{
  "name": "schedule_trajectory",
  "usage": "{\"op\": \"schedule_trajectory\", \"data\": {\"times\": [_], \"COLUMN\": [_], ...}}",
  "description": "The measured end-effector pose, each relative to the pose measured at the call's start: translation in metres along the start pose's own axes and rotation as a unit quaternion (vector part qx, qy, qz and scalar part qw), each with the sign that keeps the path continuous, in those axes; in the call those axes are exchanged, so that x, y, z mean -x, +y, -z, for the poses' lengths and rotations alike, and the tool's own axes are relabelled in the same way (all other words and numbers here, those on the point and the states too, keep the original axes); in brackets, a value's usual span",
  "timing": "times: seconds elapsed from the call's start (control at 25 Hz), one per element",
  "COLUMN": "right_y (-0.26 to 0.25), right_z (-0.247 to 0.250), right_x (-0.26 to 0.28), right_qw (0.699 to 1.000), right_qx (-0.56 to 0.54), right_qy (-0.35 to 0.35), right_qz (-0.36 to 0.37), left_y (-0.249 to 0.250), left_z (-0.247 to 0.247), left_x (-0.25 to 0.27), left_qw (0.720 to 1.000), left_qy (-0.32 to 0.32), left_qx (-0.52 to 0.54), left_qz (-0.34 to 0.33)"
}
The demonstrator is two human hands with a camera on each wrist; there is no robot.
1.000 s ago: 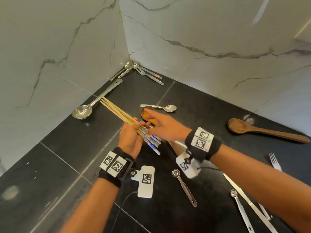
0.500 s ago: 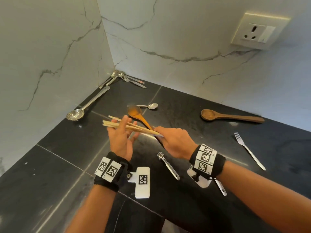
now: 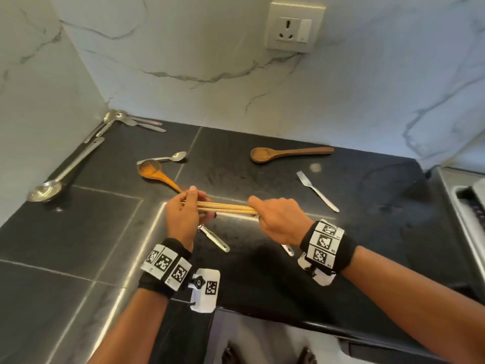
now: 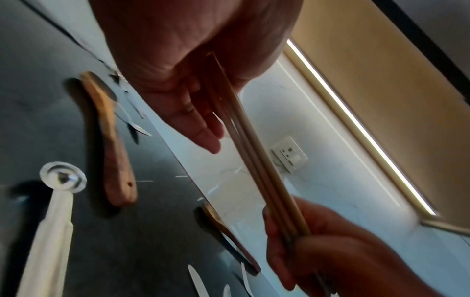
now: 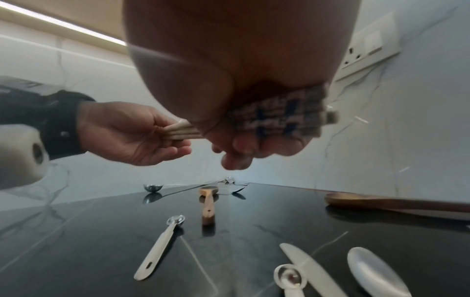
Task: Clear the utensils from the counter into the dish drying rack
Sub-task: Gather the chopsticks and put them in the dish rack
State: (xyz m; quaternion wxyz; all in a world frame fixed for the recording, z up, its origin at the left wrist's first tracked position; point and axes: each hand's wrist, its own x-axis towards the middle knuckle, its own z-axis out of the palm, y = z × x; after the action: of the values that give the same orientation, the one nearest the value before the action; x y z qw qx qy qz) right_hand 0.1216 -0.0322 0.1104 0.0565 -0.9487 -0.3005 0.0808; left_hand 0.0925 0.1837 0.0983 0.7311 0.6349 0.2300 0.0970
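Note:
A bundle of wooden chopsticks (image 3: 227, 208) hangs level above the black counter (image 3: 367, 206), held at both ends. My left hand (image 3: 195, 203) pinches the plain tips between thumb and fingers. My right hand (image 3: 256, 209) grips the other end in a fist. The blue-patterned ends (image 5: 279, 114) poke out of that fist in the right wrist view. In the left wrist view the chopsticks (image 4: 254, 160) run from my left fingers (image 4: 195, 124) to my right hand (image 4: 330, 251). A metal rack edge (image 3: 464, 206) shows at the far right.
On the counter lie an orange wooden spoon (image 3: 154, 172), a dark wooden spoon (image 3: 288, 153), a fork (image 3: 317, 191), a teaspoon (image 3: 170, 157), a ladle (image 3: 65, 172) and corner cutlery (image 3: 126, 122). Under my hands are a measuring spoon (image 5: 160, 247), a white knife (image 5: 310, 269) and a white spoon (image 5: 379, 273).
The chopsticks have come up off the counter and turned level. My right hand has closed over their patterned end. The head view has swung up and right, showing the socket and the rack edge.

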Motion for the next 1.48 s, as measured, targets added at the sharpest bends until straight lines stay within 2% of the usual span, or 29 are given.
{"op": "schedule_trajectory", "data": {"times": [0.2, 0.32, 0.52, 0.68, 0.84, 0.92, 1.0, 1.08, 1.16, 1.24, 1.32, 1.4, 1.48], "right_y": [0.063, 0.103, 0.210, 0.305, 0.412, 0.457, 0.489, 0.517, 0.541, 0.557, 0.566, 0.573, 0.576], "right_z": [0.055, 0.105, 0.199, 0.254, 0.264, 0.259, 0.252, 0.247, 0.240, 0.233, 0.224, 0.215, 0.207], "right_x": [0.059, 0.100, 0.204, 0.307, 0.418, 0.466, 0.505, 0.549, 0.582, 0.598, 0.597, 0.588, 0.573], "right_qw": [0.998, 0.994, 0.980, 0.975, 0.977, 0.977, 0.976, 0.970, 0.960, 0.954, 0.948, 0.937, 0.926], "right_qx": [-0.015, 0.043, 0.183, 0.217, 0.187, 0.157, 0.118, 0.075, 0.035, 0.003, -0.006, 0.000, 0.009], "right_qy": [0.044, 0.062, 0.060, 0.040, 0.031, 0.025, 0.020, 0.008, -0.037, -0.084, -0.128, -0.186, -0.229], "right_qz": [0.033, 0.074, 0.042, -0.003, -0.097, -0.144, -0.182, -0.231, -0.275, -0.288, -0.291, -0.294, -0.299], "left_y": [0.014, 0.031, 0.061, 0.071, 0.058, 0.047, 0.036, 0.028, 0.019, 0.007, -0.004, -0.009, -0.011], "left_z": [-0.074, -0.130, -0.279, -0.401, -0.512, -0.554, -0.576, -0.595, -0.604, -0.609, -0.608, -0.608, -0.608], "left_x": [0.035, 0.060, 0.141, 0.220, 0.301, 0.333, 0.351, 0.370, 0.384, 0.394, 0.398, 0.400, 0.401], "left_qw": [0.985, 0.982, 0.974, 0.952, 0.907, 0.880, 0.848, 0.792, 0.737, 0.692, 0.659, 0.648, 0.654], "left_qy": [-0.069, -0.097, -0.137, -0.245, -0.368, -0.404, -0.389, -0.364, -0.394, -0.440, -0.440, -0.415, -0.397], "left_qx": [-0.133, -0.104, -0.028, 0.017, -0.051, -0.110, -0.201, -0.269, -0.307, -0.351, -0.391, -0.409, -0.412], "left_qz": [-0.090, -0.128, -0.177, -0.184, -0.200, -0.225, -0.299, -0.409, -0.456, -0.452, -0.468, -0.490, -0.495]}}
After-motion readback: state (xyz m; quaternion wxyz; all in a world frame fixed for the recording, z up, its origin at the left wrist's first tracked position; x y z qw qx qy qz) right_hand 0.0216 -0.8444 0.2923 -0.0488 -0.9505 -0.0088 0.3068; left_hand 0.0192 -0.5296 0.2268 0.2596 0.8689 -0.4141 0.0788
